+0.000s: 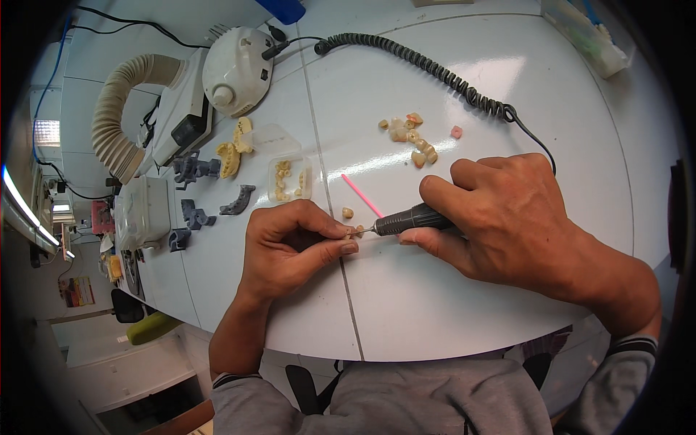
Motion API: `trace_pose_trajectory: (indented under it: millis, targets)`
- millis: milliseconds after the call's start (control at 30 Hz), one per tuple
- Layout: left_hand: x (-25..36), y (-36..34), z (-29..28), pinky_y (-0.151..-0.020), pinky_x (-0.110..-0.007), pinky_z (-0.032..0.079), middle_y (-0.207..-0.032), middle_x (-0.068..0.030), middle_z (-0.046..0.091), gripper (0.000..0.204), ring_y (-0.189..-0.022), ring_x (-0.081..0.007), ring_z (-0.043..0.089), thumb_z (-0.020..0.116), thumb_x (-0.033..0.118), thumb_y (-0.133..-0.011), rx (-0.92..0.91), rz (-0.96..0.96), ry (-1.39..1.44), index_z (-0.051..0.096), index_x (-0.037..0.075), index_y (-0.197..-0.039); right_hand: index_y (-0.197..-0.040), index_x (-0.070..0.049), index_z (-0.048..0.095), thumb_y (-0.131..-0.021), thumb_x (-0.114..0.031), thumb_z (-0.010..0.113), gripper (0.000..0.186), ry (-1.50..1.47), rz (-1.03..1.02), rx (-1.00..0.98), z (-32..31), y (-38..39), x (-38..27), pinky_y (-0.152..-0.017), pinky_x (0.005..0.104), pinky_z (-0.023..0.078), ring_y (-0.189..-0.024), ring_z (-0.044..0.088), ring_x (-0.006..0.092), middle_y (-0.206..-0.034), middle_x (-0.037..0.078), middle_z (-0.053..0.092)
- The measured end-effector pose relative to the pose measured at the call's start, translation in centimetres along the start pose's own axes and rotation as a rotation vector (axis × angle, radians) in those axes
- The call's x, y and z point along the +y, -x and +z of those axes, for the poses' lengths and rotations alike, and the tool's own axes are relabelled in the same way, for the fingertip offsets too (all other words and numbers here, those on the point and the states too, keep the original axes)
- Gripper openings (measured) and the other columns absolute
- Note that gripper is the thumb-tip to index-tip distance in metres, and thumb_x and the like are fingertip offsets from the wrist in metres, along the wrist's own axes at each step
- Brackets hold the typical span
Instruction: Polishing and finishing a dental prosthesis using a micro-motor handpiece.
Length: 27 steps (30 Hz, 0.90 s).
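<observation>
At the near part of the white table (464, 312), holds with the left hand (290, 243) a small tooth piece (351, 234), pinched between the tips of thumb and forefinger and mostly covered by them. Holds with the right hand (500, 214) a black handpiece (413, 220), gripping its back part between fingers and thumb, almost level, with the nose directed to the left. Points the thin metal bur (367, 230) of this tool at the piece, very near to the left fingertips; cannot tell for certain about contact, because of the small size. Just beyond the fingertips, has a loose crown (348, 212) on the table, and near to it a pink stick (360, 194), lying slanted, with its lower end behind the handpiece. Farther beyond, has a scattered group of teeth (413, 135) in cream and pinkish colours, and a small pink block (456, 132) to the right of them. To the left, has an open clear box (307, 194) with yellowish teeth (281, 181) inside, then yellow casts (229, 159) and several grey models (194, 168). Behind these, has a white unit (239, 70) with a round knob (223, 95), and from it a coiled black cord (420, 61), going in a wide curve to the right and down behind the right hand. Beside the unit, has a ribbed beige hose (109, 105), bent in an arch. Wears grey sleeves (609, 384) with dark bands, on both arms.
</observation>
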<state>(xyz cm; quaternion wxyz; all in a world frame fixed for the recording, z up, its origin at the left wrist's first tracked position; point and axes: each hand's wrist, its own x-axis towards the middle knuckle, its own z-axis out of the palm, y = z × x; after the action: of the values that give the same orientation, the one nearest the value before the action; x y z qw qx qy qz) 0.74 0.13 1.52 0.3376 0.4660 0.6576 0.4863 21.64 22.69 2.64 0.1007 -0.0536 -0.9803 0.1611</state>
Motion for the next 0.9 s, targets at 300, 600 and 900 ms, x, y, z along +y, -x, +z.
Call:
trace_pose_trajectory:
  millis: [300, 600, 900]
  targets:
    - [0.39, -0.13, 0.14, -0.084, -0.038, 0.067, -0.092, -0.0156, 0.077, 0.018, -0.087, -0.0224, 0.080, 0.084, -0.014, -0.085, 0.004, 0.006, -0.012, 0.074, -0.002, -0.094, -0.093, -0.010, 0.074, -0.092, -0.056, 0.081, 0.046, -0.003, -0.001, -0.010, -0.05, -0.03, 0.02, -0.048, 0.0381, 0.044, -0.054, 0.064, 0.0222, -0.065, 0.005, 0.063]
    - [0.17, -0.10, 0.23, -0.083, -0.032, 0.064, -0.093, -0.0139, 0.078, 0.017, -0.089, -0.0192, 0.079, 0.085, -0.011, -0.085, 0.014, 0.016, -0.007, 0.075, -0.002, -0.095, -0.095, -0.010, 0.075, -0.093, -0.057, 0.080, 0.047, 0.005, 0.004, 0.000, -0.11, 0.07, -0.02, -0.048, 0.0377, 0.044, -0.054, 0.064, 0.0222, -0.065, 0.005, 0.063]
    - [0.35, -0.14, 0.22, -0.084, -0.028, 0.062, -0.097, -0.0109, 0.078, 0.014, -0.091, -0.0162, 0.078, 0.082, -0.009, -0.088, 0.005, 0.010, -0.033, 0.076, -0.003, -0.098, -0.093, -0.010, 0.074, -0.093, -0.057, 0.080, 0.047, 0.000, 0.004, -0.015, -0.02, 0.10, -0.16, -0.049, 0.0379, 0.045, -0.055, 0.065, 0.0221, -0.066, 0.005, 0.063]
